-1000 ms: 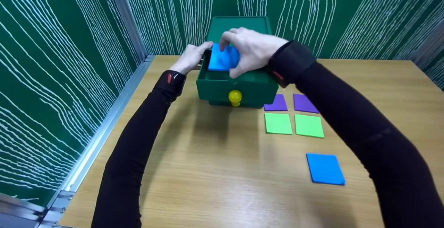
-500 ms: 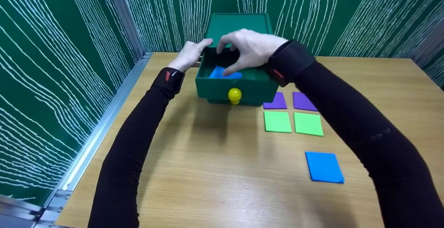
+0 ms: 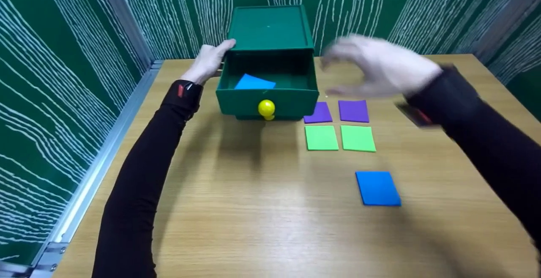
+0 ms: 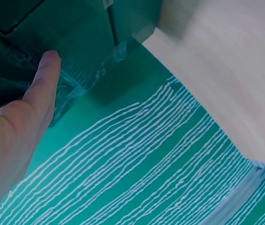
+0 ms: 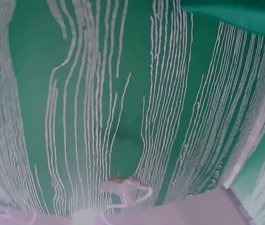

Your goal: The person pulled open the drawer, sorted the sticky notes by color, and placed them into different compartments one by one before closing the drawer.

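A green drawer box (image 3: 270, 28) stands with its front drawer (image 3: 241, 100) pulled out, a yellow round knob (image 3: 266, 108) on the front. One blue square tile (image 3: 255, 83) leans tilted inside the drawer. My left hand (image 3: 207, 61) rests against the left side of the box, thumb at its top front corner; in the left wrist view a straight finger (image 4: 45, 77) lies along the green side. Blurred by motion, my right hand (image 3: 376, 66) hovers right of the box, fingers spread and slightly bent, holding nothing.
Two purple tiles (image 3: 353, 111) and two light green tiles (image 3: 358, 138) lie in rows on the wooden table (image 3: 236, 227), right of the drawer. Another blue tile (image 3: 378, 188) lies nearer. Green walls (image 3: 169, 12) with white wavy lines enclose the back and sides.
My right hand has let go of the blue tile, which dropped into the drawer, and moved out to the right. My left hand stays at the box. The head view has shifted slightly.
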Demonstrator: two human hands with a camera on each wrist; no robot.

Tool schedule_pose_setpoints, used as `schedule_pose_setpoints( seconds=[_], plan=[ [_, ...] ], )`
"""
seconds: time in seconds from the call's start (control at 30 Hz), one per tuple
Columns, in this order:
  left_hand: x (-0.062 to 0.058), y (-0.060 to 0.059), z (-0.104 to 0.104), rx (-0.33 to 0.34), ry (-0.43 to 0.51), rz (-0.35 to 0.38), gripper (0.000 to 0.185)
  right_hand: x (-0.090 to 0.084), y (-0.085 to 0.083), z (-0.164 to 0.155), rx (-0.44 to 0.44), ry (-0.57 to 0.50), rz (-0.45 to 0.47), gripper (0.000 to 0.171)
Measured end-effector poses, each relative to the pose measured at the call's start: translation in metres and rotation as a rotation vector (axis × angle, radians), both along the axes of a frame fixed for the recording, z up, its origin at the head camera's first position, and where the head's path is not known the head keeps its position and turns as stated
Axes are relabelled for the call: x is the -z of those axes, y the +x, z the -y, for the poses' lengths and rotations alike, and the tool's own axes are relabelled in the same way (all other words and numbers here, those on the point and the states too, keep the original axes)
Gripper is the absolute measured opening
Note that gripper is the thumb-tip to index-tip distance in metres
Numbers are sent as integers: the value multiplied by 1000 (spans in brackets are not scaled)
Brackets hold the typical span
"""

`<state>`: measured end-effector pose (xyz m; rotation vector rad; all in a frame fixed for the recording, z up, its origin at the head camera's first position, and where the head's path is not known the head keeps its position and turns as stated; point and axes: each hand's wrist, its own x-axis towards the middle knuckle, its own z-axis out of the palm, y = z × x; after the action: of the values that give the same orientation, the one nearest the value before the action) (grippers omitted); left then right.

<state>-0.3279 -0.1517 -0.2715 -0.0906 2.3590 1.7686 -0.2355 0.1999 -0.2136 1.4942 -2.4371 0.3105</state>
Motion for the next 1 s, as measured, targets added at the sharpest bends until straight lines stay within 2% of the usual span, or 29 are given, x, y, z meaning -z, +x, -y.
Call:
schedule_pose_setpoints(
  seconds=[0.07,0.17,0.3,0.4,0.47,0.57,0.7,0.9,1.0],
  plan=[
    [-1,1,2,5,-8,-8,39,17,16,-20,-39,-1,-51,42],
    [-2,1,3,5,-21,-21,40,50,40,-46,2,62,-37,55],
    [-2,2,2,-4,-36,-41,42,96,65,-78,106,153,70,87],
    [-1,3,1,-4,-41,-49,42,128,79,-98,145,178,162,107],
    [0,4,0,-6,-42,-56,42,147,87,-108,169,191,215,111],
    [1,4,0,-15,-30,-71,42,167,93,-115,200,233,275,105],
    [1,4,-1,-18,-21,-91,44,179,94,-118,202,248,323,88],
    [2,4,-1,-27,-35,-79,45,174,94,-112,164,246,331,58],
    [3,4,-2,-30,-47,-69,45,171,95,-106,163,265,348,56]
  ],
)
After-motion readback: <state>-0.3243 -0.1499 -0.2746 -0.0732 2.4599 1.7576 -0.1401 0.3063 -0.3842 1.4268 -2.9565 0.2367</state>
